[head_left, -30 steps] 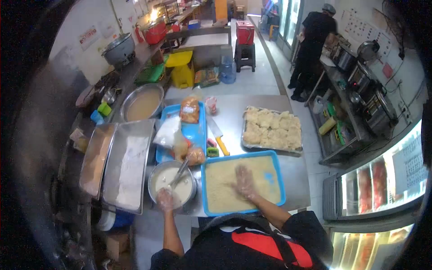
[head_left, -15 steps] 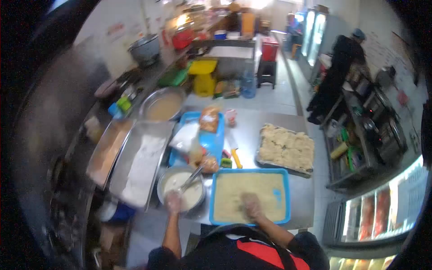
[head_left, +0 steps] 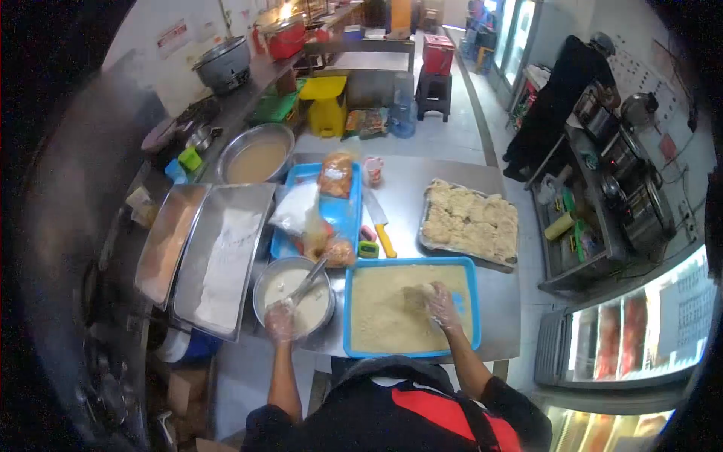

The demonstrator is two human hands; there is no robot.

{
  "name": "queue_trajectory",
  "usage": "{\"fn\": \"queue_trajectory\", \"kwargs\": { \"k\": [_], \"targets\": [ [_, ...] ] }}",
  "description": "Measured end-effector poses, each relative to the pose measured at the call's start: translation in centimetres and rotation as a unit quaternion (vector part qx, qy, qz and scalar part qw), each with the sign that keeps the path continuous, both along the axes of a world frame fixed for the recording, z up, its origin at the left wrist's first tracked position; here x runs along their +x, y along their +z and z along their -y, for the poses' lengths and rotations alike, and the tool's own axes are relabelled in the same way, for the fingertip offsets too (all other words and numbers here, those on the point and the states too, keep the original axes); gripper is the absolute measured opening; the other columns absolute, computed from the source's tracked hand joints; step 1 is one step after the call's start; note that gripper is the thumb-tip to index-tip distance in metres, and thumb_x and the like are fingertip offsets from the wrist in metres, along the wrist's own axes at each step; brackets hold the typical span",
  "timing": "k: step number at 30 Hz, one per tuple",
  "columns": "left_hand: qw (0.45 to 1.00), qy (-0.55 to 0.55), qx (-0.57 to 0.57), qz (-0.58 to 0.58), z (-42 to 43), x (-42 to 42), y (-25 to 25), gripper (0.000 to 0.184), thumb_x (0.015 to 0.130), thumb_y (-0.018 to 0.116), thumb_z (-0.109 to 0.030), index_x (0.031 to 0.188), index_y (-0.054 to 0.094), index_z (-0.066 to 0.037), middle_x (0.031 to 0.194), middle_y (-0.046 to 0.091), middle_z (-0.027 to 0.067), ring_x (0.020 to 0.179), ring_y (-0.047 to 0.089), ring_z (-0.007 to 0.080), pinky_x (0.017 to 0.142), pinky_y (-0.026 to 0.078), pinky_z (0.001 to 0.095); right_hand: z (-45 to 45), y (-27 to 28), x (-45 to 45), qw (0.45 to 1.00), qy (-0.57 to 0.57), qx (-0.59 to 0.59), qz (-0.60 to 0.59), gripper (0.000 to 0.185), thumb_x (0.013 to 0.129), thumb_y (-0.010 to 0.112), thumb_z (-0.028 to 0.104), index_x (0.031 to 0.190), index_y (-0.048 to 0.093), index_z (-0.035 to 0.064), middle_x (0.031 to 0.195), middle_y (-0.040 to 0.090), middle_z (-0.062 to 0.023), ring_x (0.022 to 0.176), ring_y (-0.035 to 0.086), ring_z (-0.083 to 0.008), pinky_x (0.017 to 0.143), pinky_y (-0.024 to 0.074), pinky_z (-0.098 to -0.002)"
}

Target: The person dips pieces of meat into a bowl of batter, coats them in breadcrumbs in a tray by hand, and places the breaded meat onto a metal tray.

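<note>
My left hand point(head_left: 279, 321), in a clear glove, is closed on the handle of a metal utensil point(head_left: 305, 282) that rests in a steel bowl point(head_left: 328, 319) of whitish batter. My right hand point(head_left: 440, 305), also gloved, is over a blue tray point(head_left: 348, 305) spread with pale crumbs point(head_left: 384, 316). Its fingers are bent and pressed together at the crumbs; what they hold, if anything, is too blurred to tell. At the back right of the table, a metal tray point(head_left: 431, 245) is filled with pale coated pieces point(head_left: 471, 222).
A yellow-handled knife point(head_left: 380, 224) lies beside a blue tray with bags point(head_left: 335, 175). Long metal pans, one with white powder point(head_left: 230, 264), stand left. A person point(head_left: 565, 98) in dark clothes stands by pots at the right counter. Yellow bin point(head_left: 325, 109) beyond the table.
My right hand has moved from the tray's near middle toward its right side, its fingers now bent. My left hand stays at the bowl with the utensil. The camera view has shifted.
</note>
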State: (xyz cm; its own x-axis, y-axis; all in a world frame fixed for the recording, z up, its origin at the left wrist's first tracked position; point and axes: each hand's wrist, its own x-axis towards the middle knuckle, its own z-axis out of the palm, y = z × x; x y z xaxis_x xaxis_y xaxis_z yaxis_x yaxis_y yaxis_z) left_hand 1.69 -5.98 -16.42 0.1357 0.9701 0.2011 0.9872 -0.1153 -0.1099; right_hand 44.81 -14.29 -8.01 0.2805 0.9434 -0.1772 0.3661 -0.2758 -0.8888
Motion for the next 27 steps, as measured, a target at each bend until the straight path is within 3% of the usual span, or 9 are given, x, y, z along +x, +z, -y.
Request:
{"fn": "queue_trajectory", "kwargs": {
  "k": [4,6,9,11,14,20,23,26,27],
  "targets": [
    [0.959,0.089,-0.02,0.268,-1.2,-2.1,-5.3,0.016,0.077,0.054,-0.018,0.083,0.062,-0.004,0.08,0.061,0.0128,0.081,0.059,0.0283,0.069,0.047,0.0399,0.0,0.1,0.8,0.971,0.098,0.108,0.188,0.04,0.076,0.058,0.013,0.114,0.048,0.0056,0.106,0.05,-0.016,0.093,0.051,-0.0301,0.08,0.0414,-0.0385],
    [0.955,0.06,0.003,0.29,-1.1,-2.3,-5.8,0.017,0.077,0.055,-0.018,0.083,0.062,-0.003,0.081,0.061,0.0141,0.081,0.059,0.0291,0.069,0.047,0.0397,-0.2,-4.7,2.1,0.853,0.165,0.281,0.408,0.041,0.076,0.058,0.012,0.115,0.048,0.0056,0.107,0.049,-0.0145,0.095,0.051,-0.0286,0.08,0.0417,-0.0371],
    [0.982,-0.015,0.039,0.182,0.7,0.8,1.1,0.021,0.077,0.053,-0.019,0.086,0.061,-0.003,0.083,0.061,0.0154,0.08,0.059,0.0292,0.07,0.047,0.0382,-0.2,-7.8,2.4,0.963,0.113,0.194,0.15,0.045,0.076,0.058,0.011,0.118,0.046,0.0052,0.108,0.05,-0.0131,0.099,0.051,-0.0243,0.082,0.0418,-0.0348],
    [0.986,-0.067,0.048,0.148,0.6,0.3,1.5,0.027,0.079,0.049,-0.022,0.093,0.059,-0.001,0.084,0.06,0.0171,0.078,0.058,0.0301,0.071,0.047,0.0372,-0.6,-3.9,2.0,0.987,0.096,0.123,0.031,0.046,0.076,0.058,0.011,0.12,0.046,0.0052,0.112,0.049,-0.0114,0.1,0.051,-0.0219,0.084,0.0415,-0.0329],
    [0.962,0.054,-0.006,0.269,0.7,0.9,1.8,0.019,0.073,0.056,-0.018,0.083,0.062,-0.004,0.083,0.061,0.0148,0.081,0.059,0.0271,0.072,0.049,0.0354,0.3,-5.3,2.3,0.991,0.094,0.096,0.009,0.045,0.077,0.059,0.011,0.119,0.046,0.0047,0.113,0.05,-0.0084,0.098,0.052,-0.0181,0.085,0.041,-0.0303],
    [0.988,-0.042,0.121,0.083,0.8,-0.8,-1.0,0.023,0.077,0.053,-0.024,0.081,0.061,-0.002,0.08,0.06,0.0157,0.07,0.058,0.0288,0.069,0.048,0.0368,-0.8,-3.8,6.1,0.975,0.013,0.006,-0.22,0.041,0.078,0.06,0.016,0.115,0.048,0.0036,0.107,0.055,-0.0053,0.095,0.053,-0.0147,0.08,0.0434,-0.0285],
    [0.933,0.092,-0.105,0.331,0.1,-1.7,-0.8,0.034,0.081,0.053,-0.026,0.106,0.054,-0.002,0.09,0.059,0.0121,0.082,0.057,0.023,0.07,0.046,0.0331,-2.4,-2.3,8.0,0.98,0.0,0.062,-0.191,0.039,0.079,0.061,0.019,0.113,0.049,0.0028,0.105,0.056,-0.006,0.094,0.053,-0.0145,0.079,0.0436,-0.0283],
    [0.888,0.136,-0.081,0.433,0.6,-0.7,-0.1,0.032,0.08,0.053,-0.022,0.103,0.055,0.0,0.091,0.059,0.0114,0.083,0.057,0.0224,0.072,0.046,0.031,-3.9,2.7,9.4,0.995,0.015,0.067,-0.076,0.035,0.08,0.06,0.019,0.109,0.053,0.0016,0.096,0.059,-0.0076,0.086,0.055,-0.0142,0.075,0.0443,-0.0273],
    [0.921,0.109,-0.077,0.367,0.6,-0.2,1.1,0.029,0.08,0.053,-0.02,0.099,0.056,0.001,0.089,0.059,0.0124,0.081,0.057,0.0241,0.071,0.046,0.0322,-4.3,3.6,9.7,0.998,0.027,0.051,-0.033,0.033,0.08,0.06,0.018,0.108,0.055,0.0012,0.092,0.06,-0.0083,0.082,0.056,-0.014,0.073,0.0447,-0.0269]
  ]
}}
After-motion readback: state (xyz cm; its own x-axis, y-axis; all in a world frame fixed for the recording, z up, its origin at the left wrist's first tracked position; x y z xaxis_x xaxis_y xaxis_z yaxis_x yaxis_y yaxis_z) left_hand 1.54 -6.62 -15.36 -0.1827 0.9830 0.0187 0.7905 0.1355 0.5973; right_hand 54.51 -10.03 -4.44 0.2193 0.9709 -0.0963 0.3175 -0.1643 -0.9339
